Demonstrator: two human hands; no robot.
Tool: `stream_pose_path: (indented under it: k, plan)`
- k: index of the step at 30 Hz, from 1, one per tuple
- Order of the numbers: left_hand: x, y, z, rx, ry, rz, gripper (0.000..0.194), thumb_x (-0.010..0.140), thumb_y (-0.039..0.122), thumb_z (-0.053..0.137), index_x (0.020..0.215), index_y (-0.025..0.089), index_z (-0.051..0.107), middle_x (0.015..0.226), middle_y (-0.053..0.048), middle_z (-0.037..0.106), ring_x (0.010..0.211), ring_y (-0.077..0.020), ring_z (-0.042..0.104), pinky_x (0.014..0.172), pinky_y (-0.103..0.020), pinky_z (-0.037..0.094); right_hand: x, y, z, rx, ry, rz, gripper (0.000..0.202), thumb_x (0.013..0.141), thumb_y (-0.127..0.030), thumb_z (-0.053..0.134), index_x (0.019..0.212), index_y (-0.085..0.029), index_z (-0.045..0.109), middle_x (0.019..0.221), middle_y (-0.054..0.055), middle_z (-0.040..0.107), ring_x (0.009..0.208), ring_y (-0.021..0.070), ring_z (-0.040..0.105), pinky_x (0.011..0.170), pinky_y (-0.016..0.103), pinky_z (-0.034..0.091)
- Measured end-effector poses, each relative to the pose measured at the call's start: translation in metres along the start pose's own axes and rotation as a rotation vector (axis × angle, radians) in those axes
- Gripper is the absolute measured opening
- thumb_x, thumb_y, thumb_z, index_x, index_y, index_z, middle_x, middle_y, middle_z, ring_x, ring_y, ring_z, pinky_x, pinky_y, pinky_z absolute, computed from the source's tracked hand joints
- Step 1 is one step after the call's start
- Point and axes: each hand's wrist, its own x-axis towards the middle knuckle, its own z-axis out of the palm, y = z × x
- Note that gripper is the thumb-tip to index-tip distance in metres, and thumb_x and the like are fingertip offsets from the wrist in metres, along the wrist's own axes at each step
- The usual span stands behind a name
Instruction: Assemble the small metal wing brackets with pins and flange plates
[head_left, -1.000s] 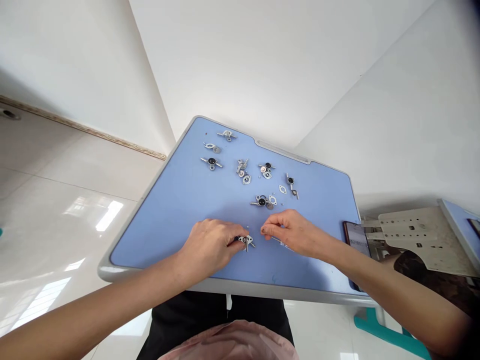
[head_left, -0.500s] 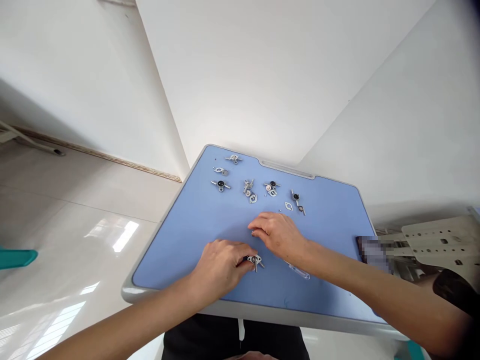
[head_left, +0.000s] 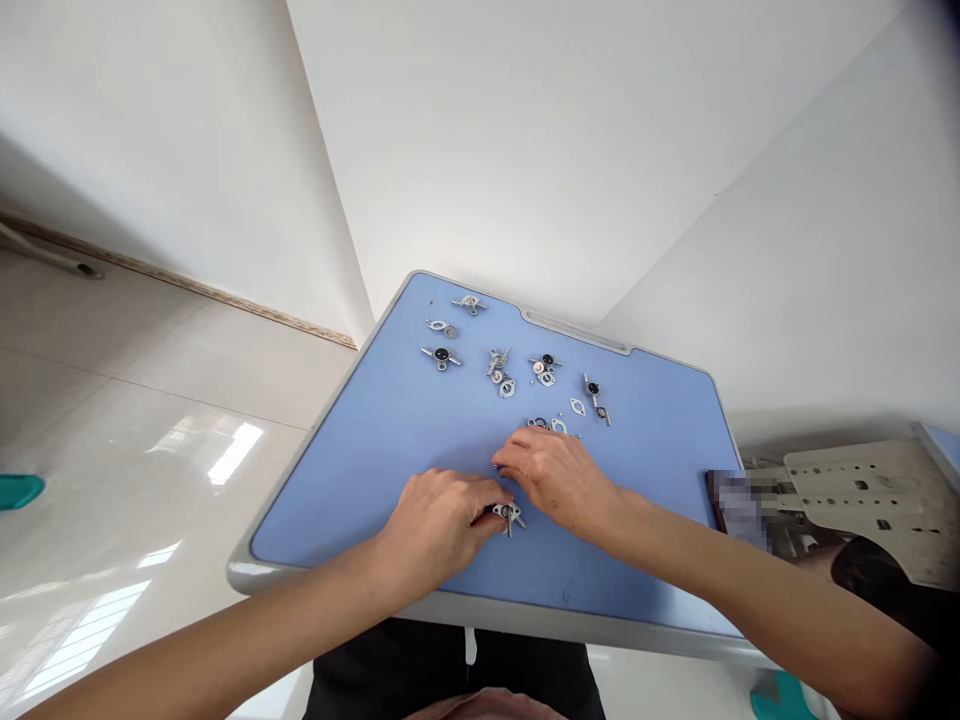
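Note:
My left hand [head_left: 450, 520] is closed, thumb and fingers pinching a small metal fitting [head_left: 510, 514] with a flat flange and thin pipe stubs. My right hand [head_left: 559, 480] is just above and to the right of it. Its thumb and fingertips are pressed together at a tiny dark piece [head_left: 496, 467], too small to name. Beyond my right hand's knuckles lie metal parts [head_left: 558, 426], partly covered by it. Further back, loose fittings lie in groups, among them a black-centred fitting [head_left: 442, 355] and an oval flange plate [head_left: 577, 407].
The blue tabletop [head_left: 337, 470] has a grey rim and stands against a white wall [head_left: 480, 150]. At its right edge is a blurred-out dark object [head_left: 739, 508]. A pale perforated metal frame [head_left: 862, 500] stands beyond that edge.
The view has shifted slightly. My right hand has moved a little towards me, uncovering parts behind it. A clear-handled tool seen earlier by my right forearm is now hidden. My left hand keeps its hold.

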Motion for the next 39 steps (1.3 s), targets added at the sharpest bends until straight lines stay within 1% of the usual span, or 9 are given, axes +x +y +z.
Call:
stream_pose_path:
  k: [4, 6, 8, 12, 13, 17, 22, 29, 39]
  plan:
    - [0.0, 0.001, 0.0, 0.006, -0.015, -0.022, 0.018, 0.084, 0.023, 0.064, 0.095, 0.031, 0.075, 0.087, 0.004, 0.077, 0.074, -0.0163, 0.069, 0.059, -0.024, 0.036, 0.007, -0.005, -0.003, -0.069, -0.103, -0.026, 0.015, 0.086, -0.008, 0.059, 0.088, -0.018, 0.069, 0.093, 0.006, 0.067, 0.083, 0.0173, 0.059, 0.052, 0.027, 0.026]
    - [0.0, 0.0, 0.0, 0.003, -0.022, -0.028, 0.018, 0.084, 0.023, 0.064, 0.095, 0.031, 0.075, 0.089, 0.004, 0.077, 0.075, -0.0165, 0.069, 0.059, -0.024, 0.035, 0.007, -0.005, -0.003, -0.075, -0.101, -0.018, 0.012, 0.085, -0.008, 0.06, 0.086, -0.016, 0.068, 0.09, 0.007, 0.067, 0.081, 0.018, 0.058, 0.05, 0.028, 0.026]
    - [0.0, 0.0, 0.0, 0.0, -0.018, -0.022, 0.018, 0.085, 0.023, 0.063, 0.095, 0.032, 0.075, 0.089, 0.005, 0.077, 0.077, -0.0165, 0.069, 0.058, -0.024, 0.034, 0.002, -0.002, -0.003, 0.009, 0.002, -0.007, 0.012, 0.087, -0.01, 0.058, 0.086, -0.016, 0.068, 0.086, 0.006, 0.068, 0.079, 0.0174, 0.058, 0.053, 0.028, 0.031]
    - [0.0, -0.001, 0.001, 0.009, -0.011, 0.016, 0.017, 0.088, 0.023, 0.058, 0.091, 0.03, 0.074, 0.084, 0.006, 0.076, 0.073, -0.0154, 0.067, 0.057, -0.025, 0.03, -0.026, -0.002, 0.009, 0.388, 0.428, 0.046, 0.01, 0.088, -0.016, 0.063, 0.085, -0.023, 0.07, 0.096, 0.002, 0.07, 0.092, 0.0172, 0.057, 0.071, 0.029, 0.046]
    - [0.0, -0.001, 0.001, 0.009, -0.012, 0.02, 0.018, 0.088, 0.023, 0.058, 0.091, 0.03, 0.074, 0.084, 0.006, 0.076, 0.071, -0.0151, 0.067, 0.056, -0.025, 0.03, -0.034, -0.004, 0.014, 0.477, 0.501, 0.06, 0.01, 0.087, -0.016, 0.065, 0.084, -0.024, 0.07, 0.097, 0.001, 0.069, 0.094, 0.0173, 0.056, 0.076, 0.03, 0.048]
    - [0.0, 0.0, -0.001, -0.013, -0.017, 0.023, 0.019, 0.087, 0.023, 0.057, 0.09, 0.031, 0.073, 0.084, 0.006, 0.076, 0.07, -0.0144, 0.065, 0.056, -0.025, 0.029, -0.057, -0.016, 0.037, 0.591, 0.613, 0.098, 0.014, 0.085, -0.013, 0.066, 0.084, -0.026, 0.071, 0.103, 0.002, 0.066, 0.099, 0.0196, 0.052, 0.086, 0.039, 0.048]
    - [0.0, 0.001, -0.003, -0.008, -0.016, 0.01, 0.017, 0.087, 0.024, 0.058, 0.09, 0.03, 0.073, 0.081, 0.005, 0.075, 0.068, -0.0144, 0.064, 0.056, -0.025, 0.028, -0.058, -0.021, 0.051, 0.538, 0.647, 0.134, 0.018, 0.086, -0.011, 0.065, 0.086, -0.028, 0.072, 0.104, 0.002, 0.065, 0.102, 0.021, 0.049, 0.09, 0.043, 0.045]
    - [0.0, -0.002, 0.001, 0.002, 0.002, 0.038, 0.016, 0.089, 0.028, 0.058, 0.092, 0.031, 0.073, 0.079, 0.005, 0.074, 0.069, -0.0156, 0.065, 0.055, -0.025, 0.027, -0.058, -0.015, 0.052, 0.486, 0.659, 0.125, 0.018, 0.085, -0.01, 0.065, 0.086, -0.027, 0.071, 0.101, 0.002, 0.066, 0.1, 0.0211, 0.049, 0.09, 0.045, 0.044]
    - [0.0, -0.001, -0.003, 0.008, -0.012, 0.027, 0.016, 0.09, 0.028, 0.058, 0.094, 0.032, 0.073, 0.084, 0.005, 0.075, 0.072, -0.0155, 0.066, 0.056, -0.025, 0.028, -0.055, -0.016, 0.051, 0.485, 0.655, 0.086, 0.019, 0.086, -0.009, 0.064, 0.09, -0.026, 0.071, 0.095, 0.002, 0.068, 0.095, 0.0198, 0.05, 0.082, 0.04, 0.047]
